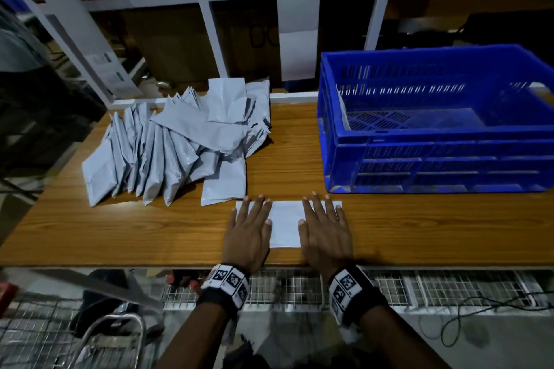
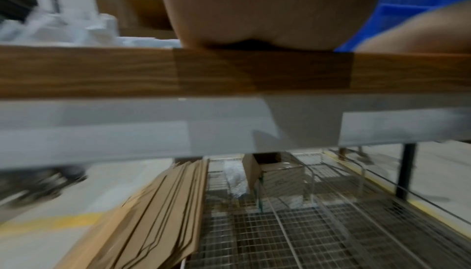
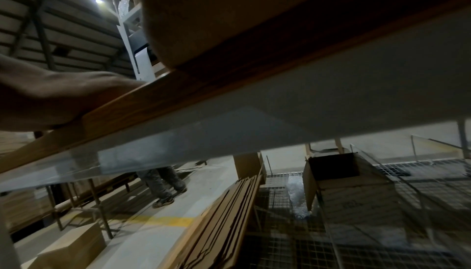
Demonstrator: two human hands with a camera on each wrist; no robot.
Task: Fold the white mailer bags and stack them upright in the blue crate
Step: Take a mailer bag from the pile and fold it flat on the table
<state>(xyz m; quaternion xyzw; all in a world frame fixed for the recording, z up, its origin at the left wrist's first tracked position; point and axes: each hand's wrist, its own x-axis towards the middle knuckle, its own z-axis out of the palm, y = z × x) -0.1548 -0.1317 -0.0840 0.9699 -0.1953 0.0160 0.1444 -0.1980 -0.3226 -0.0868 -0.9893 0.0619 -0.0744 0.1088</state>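
White plastic, one mailer bag point(image 1: 285, 223) is laid flat at the near edge of the wooden table point(image 1: 135, 228), just in front of the blue crate point(image 1: 434, 141) and just right of the loose pile of mailer bags point(image 1: 183, 141). It is pressed down by both hands: the left hand point(image 1: 247, 234) is spread over its left end and the right hand point(image 1: 325, 232) over its right end, fingers straight and splayed, nothing gripped by either. In both wrist views only the heel of each palm on the table edge is shown; the fingers are hidden there.

The step in hand is judged to be flattening or creasing the bag. It would be done well if air were pushed out toward the open end, the edges were lined up before the crease is pressed, and the palms were drawn outward along the fold. A slippery film is likely to spring back, so firm pressure is advised. One pale bag point(image 1: 343, 111) appears to stand against the crate's left wall.
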